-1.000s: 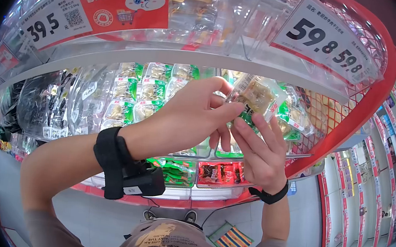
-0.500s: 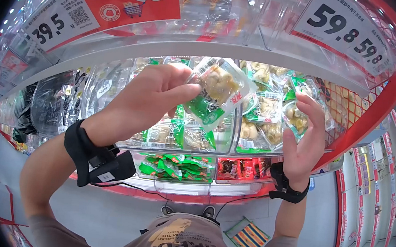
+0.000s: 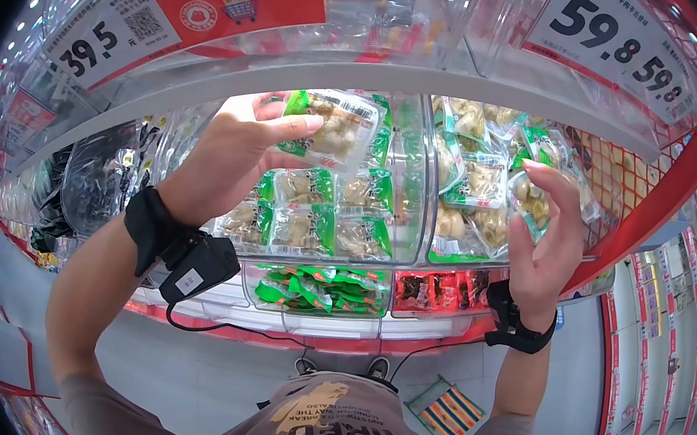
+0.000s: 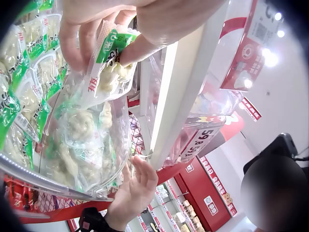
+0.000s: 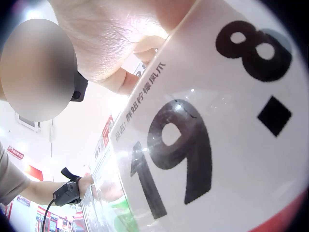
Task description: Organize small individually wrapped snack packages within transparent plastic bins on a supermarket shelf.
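Observation:
My left hand (image 3: 231, 153) pinches a small clear packet (image 3: 342, 135) of pale, lumpy food with a green end, thumb across its face. It is raised over a bin where matching packets (image 3: 309, 187) lie in neat rows. Seen from the left wrist, the held packet (image 4: 113, 79) hangs tilted from the thumb and fingers. My right hand (image 3: 547, 249) holds nothing; its fingers are apart and loosely bent beside the right bin, where similar packets (image 3: 486, 182) lie jumbled. In the right wrist view, the right hand (image 5: 116, 38) is close to a large price card (image 5: 178, 145).
A grey shelf edge (image 3: 365, 75) with price cards (image 3: 609, 41) runs above the bins. Red mesh and a red rim (image 3: 668, 202) bound the right side. Below are trays of green packets (image 3: 319, 290) and red packets (image 3: 443, 290). A striped mat (image 3: 448, 414) lies on the floor.
Both hands were at the packet one second ago. The right hand has let go and moved right and down; the left has carried the packet left, over the neat rows, and turned it.

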Demonstrator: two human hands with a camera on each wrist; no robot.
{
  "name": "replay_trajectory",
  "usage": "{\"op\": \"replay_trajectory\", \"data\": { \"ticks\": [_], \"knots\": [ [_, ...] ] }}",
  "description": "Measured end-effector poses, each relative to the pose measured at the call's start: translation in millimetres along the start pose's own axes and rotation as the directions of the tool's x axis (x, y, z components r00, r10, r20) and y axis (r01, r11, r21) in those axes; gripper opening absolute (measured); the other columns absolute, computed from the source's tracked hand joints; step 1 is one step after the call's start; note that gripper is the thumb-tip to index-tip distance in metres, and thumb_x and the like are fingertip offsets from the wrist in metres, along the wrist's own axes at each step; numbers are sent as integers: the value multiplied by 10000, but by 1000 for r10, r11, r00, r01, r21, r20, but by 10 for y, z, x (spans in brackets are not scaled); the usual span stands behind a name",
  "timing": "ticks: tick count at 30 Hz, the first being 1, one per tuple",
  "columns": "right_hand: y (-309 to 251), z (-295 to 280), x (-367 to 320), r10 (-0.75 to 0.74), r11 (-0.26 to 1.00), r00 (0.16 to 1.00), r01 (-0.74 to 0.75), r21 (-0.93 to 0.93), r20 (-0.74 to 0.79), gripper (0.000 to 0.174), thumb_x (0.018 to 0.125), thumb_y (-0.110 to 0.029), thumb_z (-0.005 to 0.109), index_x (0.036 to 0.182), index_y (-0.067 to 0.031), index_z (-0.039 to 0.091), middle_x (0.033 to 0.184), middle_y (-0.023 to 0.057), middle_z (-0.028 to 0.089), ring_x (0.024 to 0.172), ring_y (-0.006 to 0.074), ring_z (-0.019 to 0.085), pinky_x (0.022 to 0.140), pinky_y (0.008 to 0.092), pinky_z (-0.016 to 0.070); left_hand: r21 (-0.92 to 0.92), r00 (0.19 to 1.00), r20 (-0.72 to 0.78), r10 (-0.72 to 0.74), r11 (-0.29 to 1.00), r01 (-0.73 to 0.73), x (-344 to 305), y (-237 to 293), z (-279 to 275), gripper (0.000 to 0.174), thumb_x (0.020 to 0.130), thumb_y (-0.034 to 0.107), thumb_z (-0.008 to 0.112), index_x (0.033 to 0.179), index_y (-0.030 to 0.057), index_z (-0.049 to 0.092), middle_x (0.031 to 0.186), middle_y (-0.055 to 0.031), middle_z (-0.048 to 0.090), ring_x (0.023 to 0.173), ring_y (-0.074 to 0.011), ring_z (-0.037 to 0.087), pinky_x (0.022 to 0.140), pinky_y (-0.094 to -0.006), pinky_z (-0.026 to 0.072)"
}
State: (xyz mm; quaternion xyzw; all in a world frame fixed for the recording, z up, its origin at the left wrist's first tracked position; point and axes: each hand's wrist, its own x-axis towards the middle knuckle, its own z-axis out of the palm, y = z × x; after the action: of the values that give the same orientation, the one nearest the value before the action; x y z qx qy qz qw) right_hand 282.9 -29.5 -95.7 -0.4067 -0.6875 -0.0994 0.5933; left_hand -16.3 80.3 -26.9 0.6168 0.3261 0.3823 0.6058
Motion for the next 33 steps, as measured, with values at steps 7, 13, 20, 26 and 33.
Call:
{"op": "replay_trajectory", "data": {
  "ticks": [7,13,20,26,33],
  "knots": [
    [-11,-2,4,2,1000,1000,-2,-7,5,392,767,-27,618,1157,0,585,1131,125,619,1039,272,578,891,360,447,214,1000,7,15,977,-16,45,32,26,388,880,100,671,1215,-20,517,1111,-79,629,971,-119,609,799,-274,502],
    [-16,12,8,-12,1000,1000,11,-15,-9,375,758,-22,619,1132,-1,595,1112,127,625,1022,276,587,884,362,458,531,930,328,-166,847,-36,277,50,75,221,892,119,659,1087,28,613,982,1,617,919,-66,542,783,-251,447],
    [-42,-9,15,-22,998,1000,23,-53,20,355,742,-9,620,1097,-3,603,1087,134,627,999,298,584,880,377,458,795,728,542,-419,537,-283,516,-133,433,257,876,167,680,1103,52,645,1017,-67,626,889,-189,568,782,-318,458],
    [-49,-2,26,-22,998,1000,23,-55,17,340,734,-5,615,1073,-21,610,1073,133,626,984,310,572,873,395,454,824,866,416,-278,517,-230,483,-231,509,443,766,250,772,1067,-29,605,1062,-154,648,971,-260,621,843,-365,488],
    [-112,26,103,47,971,964,17,-237,262,294,825,-152,637,1107,-69,638,1102,116,633,1047,295,558,919,417,413,848,857,432,-279,448,-282,463,-270,391,449,715,229,756,1065,-20,625,945,-162,662,928,-287,647,823,-379,505]
  ]
}}
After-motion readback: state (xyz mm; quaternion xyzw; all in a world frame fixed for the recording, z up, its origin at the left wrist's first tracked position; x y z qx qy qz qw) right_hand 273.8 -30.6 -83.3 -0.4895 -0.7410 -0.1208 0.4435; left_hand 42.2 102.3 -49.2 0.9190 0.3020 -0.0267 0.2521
